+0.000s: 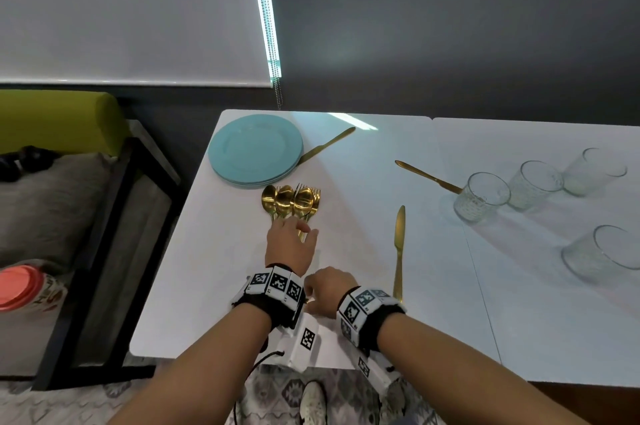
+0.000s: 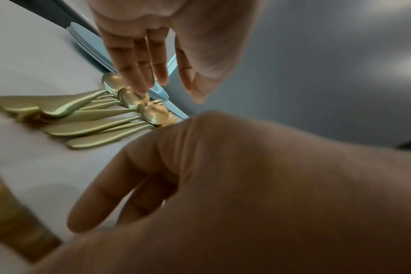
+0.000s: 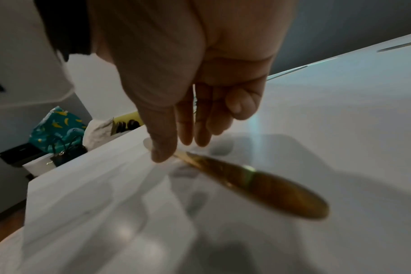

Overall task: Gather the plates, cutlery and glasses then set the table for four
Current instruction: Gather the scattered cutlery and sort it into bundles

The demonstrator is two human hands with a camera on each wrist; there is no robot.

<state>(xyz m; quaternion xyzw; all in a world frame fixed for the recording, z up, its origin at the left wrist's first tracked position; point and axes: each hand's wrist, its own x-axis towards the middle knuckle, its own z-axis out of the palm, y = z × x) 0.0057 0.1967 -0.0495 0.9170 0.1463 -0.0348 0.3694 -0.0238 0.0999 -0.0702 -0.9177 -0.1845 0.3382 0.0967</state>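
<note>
Left hand (image 1: 290, 241) fingers straight over spoons (image 1: 290, 200) on white surface (image 1: 214, 272), holding nothing, right hand (image 1: 327, 289) grip unclear beside a knife (image 3: 251, 183), plates (image 1: 254, 150) behind spoons, glasses (image 1: 483, 196) far right

Stack of teal plates (image 1: 254, 149) upper left of my head view, flat on the white table. Just below it, gold spoons & forks (image 1: 292, 201) bunched, bowls up. Three gold knives: one (image 1: 327, 145) touching the plates' right edge, one (image 1: 428, 176) centre-right, one (image 1: 399, 251) centre. Four clear glasses (image 1: 482, 196) at right, upright.
</note>
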